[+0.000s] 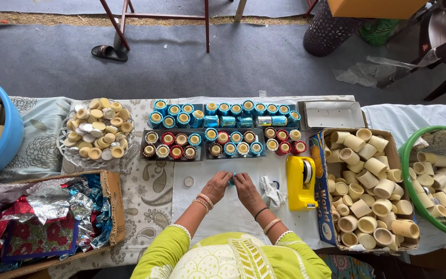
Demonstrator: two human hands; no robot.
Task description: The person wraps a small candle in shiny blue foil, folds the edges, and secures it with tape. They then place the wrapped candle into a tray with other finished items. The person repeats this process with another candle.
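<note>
I see both hands meeting at table centre, just below the middle tray. Left hand (216,185) and right hand (243,184) are each pinched shut on a small blue foil-wrapped piece (232,179) held between the fingertips, just above the white cloth-covered table (223,212). The piece is mostly hidden by fingers; too small for me to tell its long axis or which way it points.

Nearby things:
- Yellow plastic tape dispenser (301,182), right of the hands, long axis running away from me.
- Crumpled white cloth scrap (271,191), btwn right hand and dispenser.
- Small round white disc (188,181) lying flat, left of the left hand.
- Dark trays of foil-wrapped round cups (223,130) in blue, red and gold, rows running left-right, openings facing up.
- Cardboard box of plain cream cylindrical cups (367,188) at right, cups lying at mixed angles.
- Green plastic tub (406,178) w/ more cream cups, far right.
- Clear dish of cream and silver discs (99,134), upper left.
- Cardboard box of crumpled coloured foil sheets (52,217), lower left.
</note>
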